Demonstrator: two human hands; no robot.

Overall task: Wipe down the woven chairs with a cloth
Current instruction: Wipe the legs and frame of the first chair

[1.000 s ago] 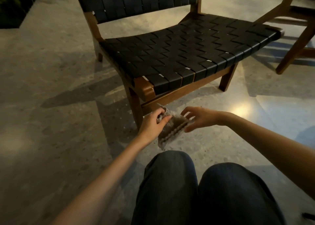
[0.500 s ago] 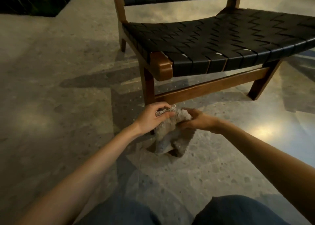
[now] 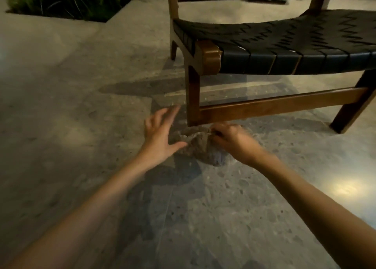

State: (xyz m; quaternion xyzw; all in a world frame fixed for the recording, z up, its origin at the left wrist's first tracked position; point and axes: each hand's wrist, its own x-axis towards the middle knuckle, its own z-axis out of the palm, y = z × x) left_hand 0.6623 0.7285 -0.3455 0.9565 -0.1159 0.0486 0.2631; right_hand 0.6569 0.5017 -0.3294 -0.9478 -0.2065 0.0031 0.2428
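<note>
Hovering with fingers spread and holding nothing, the left hand (image 3: 160,133) has its thumb just beside the cloth (image 3: 200,149). The cloth sits bunched on the floor (image 3: 61,126) at the foot of the front leg (image 3: 193,97). It looks soft, light and limp, best gathered by a top fold. The right hand (image 3: 234,140) pinches it there, though blur hides the fingertips. The woven chair (image 3: 284,38) is cut off at top and right.
</note>
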